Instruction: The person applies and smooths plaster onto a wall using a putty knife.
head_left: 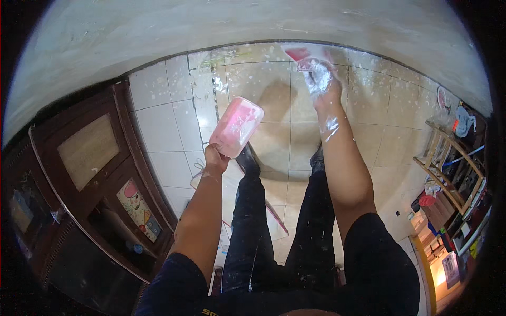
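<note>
My left hand (216, 158) is closed on the near end of a pink plastic tray (240, 124), roughly rectangular with rounded corners. White paste is smeared over the tray, which is tilted. Farther out and to the right, my right hand (322, 79) is closed near the wall's foot, caked with white paste. A pink, flat-edged scraper (299, 54) shows at its fingers, partly blurred and white-streaked. White smears also mark my right forearm. The pale wall (253, 21) rises just beyond this hand.
Tiled floor (274, 152) spattered white lies below, with my dark-trousered legs on it. A dark wooden cabinet (87, 150) stands at left. A wooden rack (448, 163) with cloths and clutter is at right. A pale board (232, 195) lies beneath my legs.
</note>
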The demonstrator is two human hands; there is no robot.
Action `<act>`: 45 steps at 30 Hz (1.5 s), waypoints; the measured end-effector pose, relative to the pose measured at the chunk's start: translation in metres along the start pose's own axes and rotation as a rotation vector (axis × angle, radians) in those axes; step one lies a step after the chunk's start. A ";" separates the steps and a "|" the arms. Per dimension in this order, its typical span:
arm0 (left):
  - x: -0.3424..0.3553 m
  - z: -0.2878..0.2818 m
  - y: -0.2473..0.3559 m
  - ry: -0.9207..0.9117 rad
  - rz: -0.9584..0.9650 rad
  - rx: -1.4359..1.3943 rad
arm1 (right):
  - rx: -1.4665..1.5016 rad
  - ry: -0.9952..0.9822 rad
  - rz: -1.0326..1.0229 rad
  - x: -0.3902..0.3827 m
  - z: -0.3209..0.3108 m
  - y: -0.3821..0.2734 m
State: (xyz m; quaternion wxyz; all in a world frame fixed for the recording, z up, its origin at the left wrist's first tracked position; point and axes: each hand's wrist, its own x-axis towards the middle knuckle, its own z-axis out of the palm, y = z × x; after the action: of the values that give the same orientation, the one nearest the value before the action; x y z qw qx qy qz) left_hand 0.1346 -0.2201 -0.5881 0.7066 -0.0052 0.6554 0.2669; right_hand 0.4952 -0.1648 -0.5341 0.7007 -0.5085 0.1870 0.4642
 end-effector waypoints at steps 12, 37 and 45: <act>0.003 -0.037 -0.026 -0.003 -0.040 0.076 | 0.171 -0.226 -0.085 0.030 -0.006 -0.013; 0.036 -0.026 -0.036 -0.008 -0.059 0.140 | 0.000 -0.005 -0.111 0.059 0.036 -0.054; 0.021 -0.030 -0.033 0.194 -0.079 0.214 | 0.038 0.068 0.001 -0.004 -0.016 0.011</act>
State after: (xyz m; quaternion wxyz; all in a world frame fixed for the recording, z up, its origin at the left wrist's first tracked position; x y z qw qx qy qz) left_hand 0.1197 -0.2507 -0.6234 0.6464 0.0186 0.7446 0.1655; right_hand 0.4877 -0.1799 -0.5438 0.7032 -0.5105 0.2195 0.4435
